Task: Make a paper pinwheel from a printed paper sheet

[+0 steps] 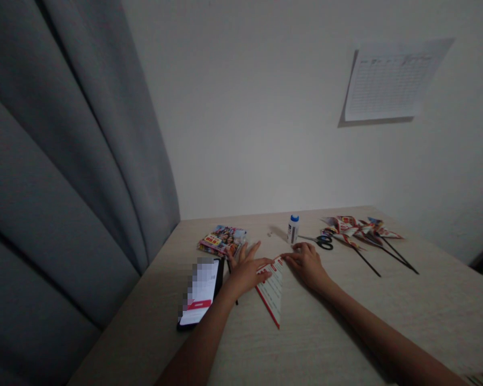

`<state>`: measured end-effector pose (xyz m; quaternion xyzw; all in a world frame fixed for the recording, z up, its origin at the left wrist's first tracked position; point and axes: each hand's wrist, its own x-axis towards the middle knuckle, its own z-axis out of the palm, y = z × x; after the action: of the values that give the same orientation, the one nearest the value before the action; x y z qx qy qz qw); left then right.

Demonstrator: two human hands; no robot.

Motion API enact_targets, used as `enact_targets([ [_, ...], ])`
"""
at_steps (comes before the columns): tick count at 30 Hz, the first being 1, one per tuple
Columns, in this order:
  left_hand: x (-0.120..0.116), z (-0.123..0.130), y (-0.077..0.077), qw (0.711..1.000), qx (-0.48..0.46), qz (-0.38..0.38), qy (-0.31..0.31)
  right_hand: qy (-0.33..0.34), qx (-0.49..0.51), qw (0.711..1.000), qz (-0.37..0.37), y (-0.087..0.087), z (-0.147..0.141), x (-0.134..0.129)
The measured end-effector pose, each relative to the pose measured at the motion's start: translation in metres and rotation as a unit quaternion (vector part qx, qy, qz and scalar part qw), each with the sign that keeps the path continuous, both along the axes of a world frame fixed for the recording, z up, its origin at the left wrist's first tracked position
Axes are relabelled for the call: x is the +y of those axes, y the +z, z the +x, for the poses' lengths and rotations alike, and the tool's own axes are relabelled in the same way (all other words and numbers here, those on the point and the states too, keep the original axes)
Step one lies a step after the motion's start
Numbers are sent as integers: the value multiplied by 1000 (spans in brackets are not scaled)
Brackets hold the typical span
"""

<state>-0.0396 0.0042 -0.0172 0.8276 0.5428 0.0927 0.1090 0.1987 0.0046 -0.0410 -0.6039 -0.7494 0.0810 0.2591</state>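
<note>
A printed paper triangle (272, 292) with a red edge lies on the table, one point toward me. My left hand (245, 271) rests on its upper left part, fingers spread. At the triangle's upper right corner is my right hand (306, 262), its fingers bent together and touching the corner; whether they pinch the paper is hard to tell. Just behind my right hand stands a glue bottle (293, 230) with a blue cap. Black-handled scissors (324, 242) lie to the right of the bottle.
A phone (201, 295) lies left of my left forearm, with a stack of colourful printed paper (223, 239) behind it. Paper pinwheels (358, 230) on black sticks lie at the right of the table (386, 316). A grey curtain (84, 161) hangs at the left.
</note>
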Motion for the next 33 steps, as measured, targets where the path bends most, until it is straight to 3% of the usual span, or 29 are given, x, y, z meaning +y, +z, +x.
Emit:
enact_targets([
  [11, -2, 3, 1, 1000, -8, -14, 13, -27, -66, 997, 4, -1, -4, -2],
  [15, -4, 3, 2, 1000, -7, -8, 16, -26, -33, 999, 19, -2, -2, 0],
  [21, -6, 4, 0, 999, -13, 24, 16, 22, 7, 1000, 7, 4, -5, 2],
  [33, -7, 6, -1, 999, -18, 39, 30, 71, -23, 997, 22, 17, -17, 10],
])
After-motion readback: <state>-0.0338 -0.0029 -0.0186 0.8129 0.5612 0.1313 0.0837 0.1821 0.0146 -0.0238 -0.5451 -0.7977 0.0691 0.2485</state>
